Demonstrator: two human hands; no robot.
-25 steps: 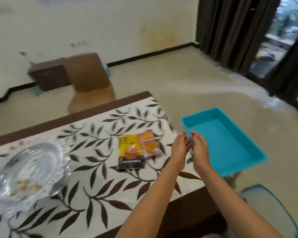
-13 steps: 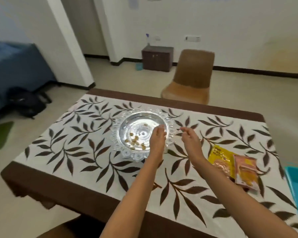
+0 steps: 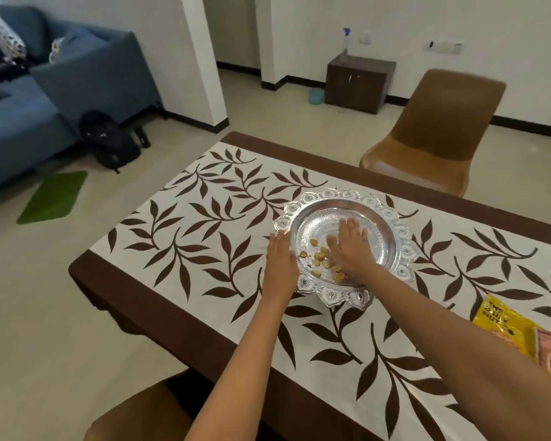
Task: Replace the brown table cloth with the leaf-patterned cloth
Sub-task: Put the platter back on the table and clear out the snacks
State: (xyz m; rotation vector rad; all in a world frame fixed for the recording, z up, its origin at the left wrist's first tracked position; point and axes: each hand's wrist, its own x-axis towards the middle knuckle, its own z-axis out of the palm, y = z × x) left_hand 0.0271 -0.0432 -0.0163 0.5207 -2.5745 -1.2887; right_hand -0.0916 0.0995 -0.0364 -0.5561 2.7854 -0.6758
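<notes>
Resting flat among the nuts (image 3: 320, 256), the right hand (image 3: 350, 249) grips nothing; the left hand (image 3: 280, 261) touches the glass bowl (image 3: 392, 218) rim, fingers straight — a careless lift could tip it, scattering nuts.

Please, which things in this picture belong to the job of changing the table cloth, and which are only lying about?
Belong to the job:
leaf-patterned cloth
left hand, at the rim of the glass bowl
right hand, inside the bowl
yellow nut packet

Only lying about:
brown chair
blue sofa
black backpack
green mat
small cabinet
</notes>
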